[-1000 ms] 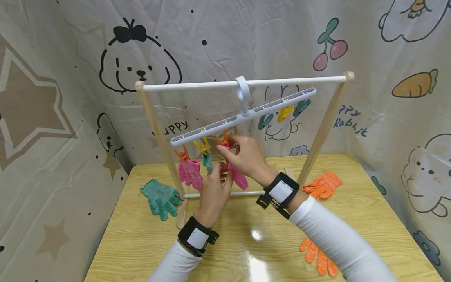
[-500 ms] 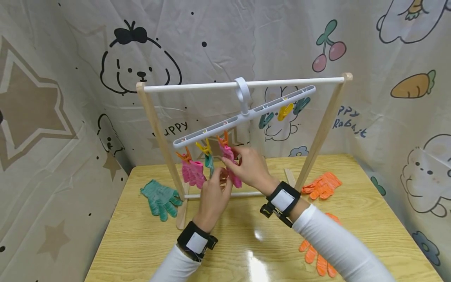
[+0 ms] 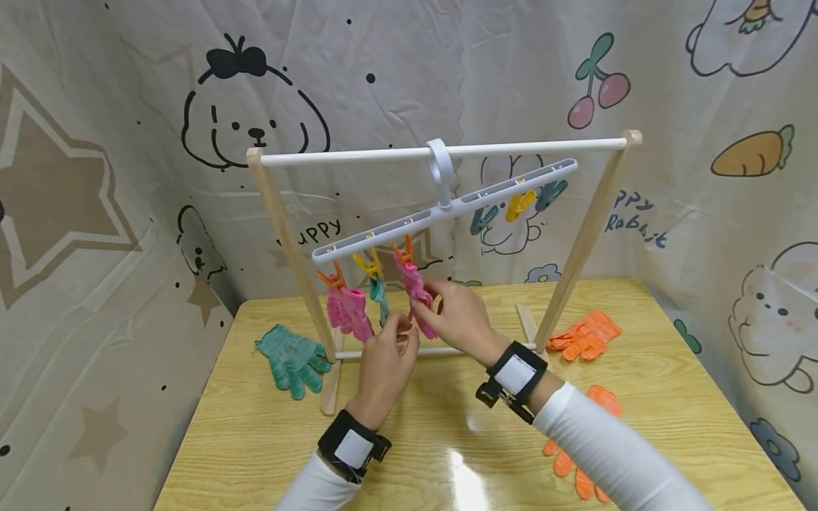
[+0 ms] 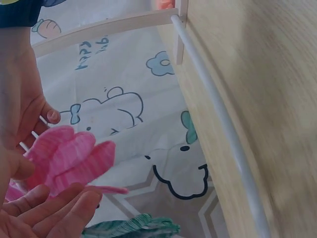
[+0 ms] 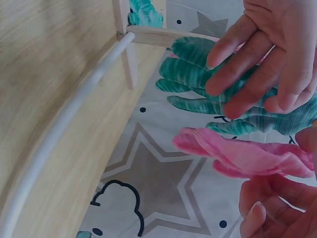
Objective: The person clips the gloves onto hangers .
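Note:
A pink glove point(image 3: 415, 282) hangs by its cuff from an orange clothespin point(image 3: 402, 250) on the white hanger point(image 3: 383, 236). My right hand point(image 3: 461, 319) holds the lower part of this glove between thumb and fingers, also seen in the right wrist view, where the glove point(image 5: 247, 153) lies between them. My left hand point(image 3: 386, 362) is just left of the glove, its fingers loosely extended; in the right wrist view they pass in front of a teal glove point(image 5: 190, 74). Left of that, a teal glove and another pink glove point(image 3: 348, 312) hang from yellow and orange clothespins.
The hanger hooks over the white rod point(image 3: 530, 147) of a wooden frame point(image 3: 581, 241). Clothespins point(image 3: 520, 205) hang at its right end. On the table point(image 3: 255, 454) lie a teal glove point(image 3: 290, 360) at left and two orange gloves point(image 3: 586, 335) at right.
My right hand has moved down from near the orange clothespin to the lower part of the pink glove. The hanger has swayed slightly. My left hand has stayed close by.

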{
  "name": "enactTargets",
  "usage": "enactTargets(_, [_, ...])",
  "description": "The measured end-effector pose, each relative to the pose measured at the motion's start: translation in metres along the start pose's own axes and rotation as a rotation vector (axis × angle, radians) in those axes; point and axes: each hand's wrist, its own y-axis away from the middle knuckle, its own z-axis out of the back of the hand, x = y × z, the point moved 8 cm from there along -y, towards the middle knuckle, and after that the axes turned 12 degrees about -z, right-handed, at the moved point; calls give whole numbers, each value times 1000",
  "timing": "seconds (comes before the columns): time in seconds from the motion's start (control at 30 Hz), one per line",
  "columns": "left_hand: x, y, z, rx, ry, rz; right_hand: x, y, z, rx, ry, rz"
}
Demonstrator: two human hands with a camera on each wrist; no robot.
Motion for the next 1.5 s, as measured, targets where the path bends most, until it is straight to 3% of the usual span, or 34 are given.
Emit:
enactTargets(0.9, [18, 28, -3, 25, -40, 56, -32, 25, -26, 15, -14, -56])
enactTargets(1.5, [29, 47, -1, 62, -161, 63, -47, 50, -42, 33, 14, -93])
